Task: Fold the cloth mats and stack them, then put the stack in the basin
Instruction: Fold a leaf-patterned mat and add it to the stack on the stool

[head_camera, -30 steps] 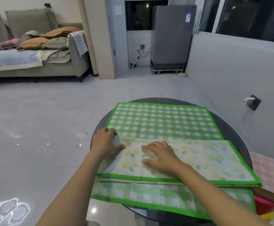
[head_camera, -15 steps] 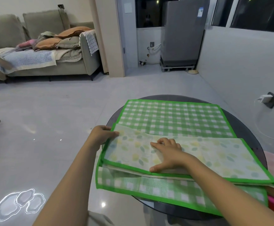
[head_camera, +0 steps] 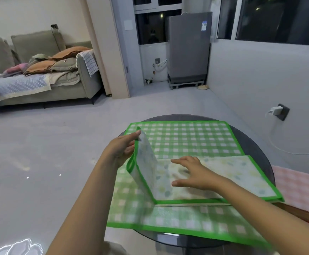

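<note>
Pinching the leaf-print mat (head_camera: 223, 173) by its left end, the left hand (head_camera: 121, 150) holds that end upright above the green checked mat (head_camera: 183, 138). Fingers spread and relaxed, the right hand (head_camera: 192, 174) presses the mat's flat part on the round table (head_camera: 256, 144).

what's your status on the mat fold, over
Left hand grips leaf-print mat end, lifted upright. Right hand open, pressing the mat flat. Checked mat underneath. Nothing in the way.

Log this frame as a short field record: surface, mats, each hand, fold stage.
surface: round dark glass table
bottom mat: green checked mat, spread flat
top mat: leaf-print mat, left end raised
left hand: pinches the raised end
right hand: open, fingers spread above the leaf-print mat; contact unclear
fold stage: second fold under way
basin: not in view
</note>
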